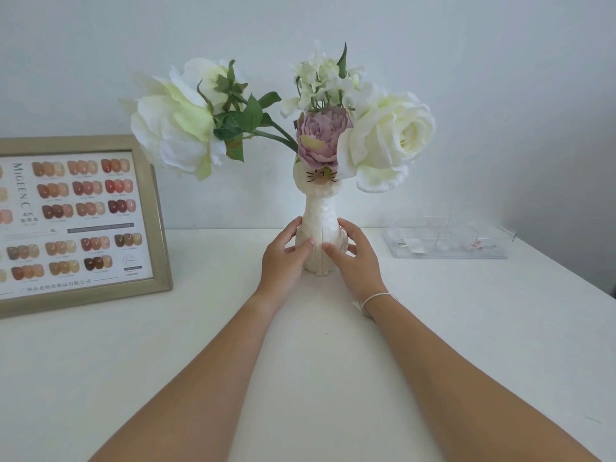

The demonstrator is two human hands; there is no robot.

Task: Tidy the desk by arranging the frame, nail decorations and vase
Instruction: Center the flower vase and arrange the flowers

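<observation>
A white cat-shaped vase (319,215) stands upright on the white desk (316,361), near the back wall. It carries large white roses and one mauve flower (321,138). My left hand (283,255) cups the vase's round base from the left and my right hand (356,258) cups it from the right, fingers touching it. A gold frame (160,228) with a nail colour chart leans upright at the left. A clear compartment box of nail decorations (446,240) lies flat at the right back.
The pale wall (500,95) runs right behind the vase, frame and box. The desk's right edge slants down at the far right. The frame is cut off by the left edge of view.
</observation>
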